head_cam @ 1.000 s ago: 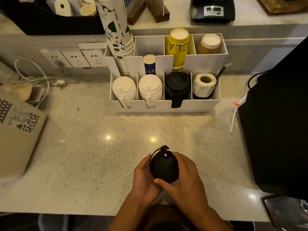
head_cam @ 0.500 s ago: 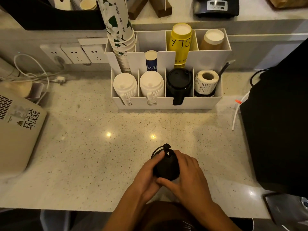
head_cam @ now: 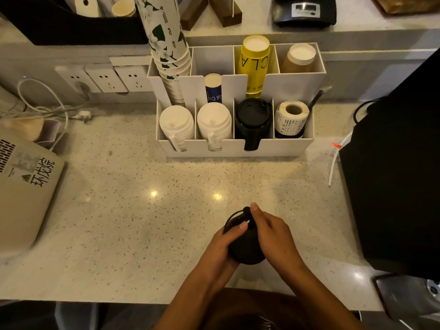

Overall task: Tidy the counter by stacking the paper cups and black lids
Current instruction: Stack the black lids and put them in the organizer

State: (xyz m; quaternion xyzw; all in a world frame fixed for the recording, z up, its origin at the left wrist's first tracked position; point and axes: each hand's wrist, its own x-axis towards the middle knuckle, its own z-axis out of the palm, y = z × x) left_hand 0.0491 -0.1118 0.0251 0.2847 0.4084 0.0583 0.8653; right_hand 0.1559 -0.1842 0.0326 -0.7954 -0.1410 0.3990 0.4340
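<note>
Both your hands sit at lower centre of the frame, wrapped around a stack of black lids (head_cam: 245, 248) held just above the speckled tabletop (head_cam: 119, 222). Your left hand (head_cam: 222, 248) grips the stack's left side, thumb laid across the top. Your right hand (head_cam: 273, 236) grips the right side, its fingertips (head_cam: 254, 207) touching the small plug tab at the stack's upper edge. Whether the stack's base touches the tabletop, can't tell.

White organizer (head_cam: 238, 148) stands at upper centre, well apart from the hands. Front row, left to right: white lids (head_cam: 176, 123), a second batch of white lids (head_cam: 214, 122), more black lids (head_cam: 252, 120), a label roll (head_cam: 291, 116). Back row: tall printed paper cups (head_cam: 164, 36) leaning out of the left compartment, a blue cup stack (head_cam: 213, 88) low in the next one, yellow cups (head_cam: 255, 60), brown cups (head_cam: 298, 58) at far right.

Power sockets (head_cam: 104, 77) line the wall at upper left, white cable (head_cam: 47, 103) looped below them. Beige box with printed characters (head_cam: 26, 186) at left edge. Large black appliance (head_cam: 395, 175) fills the right side. A scale (head_cam: 304, 10) sits on the upper ledge.
</note>
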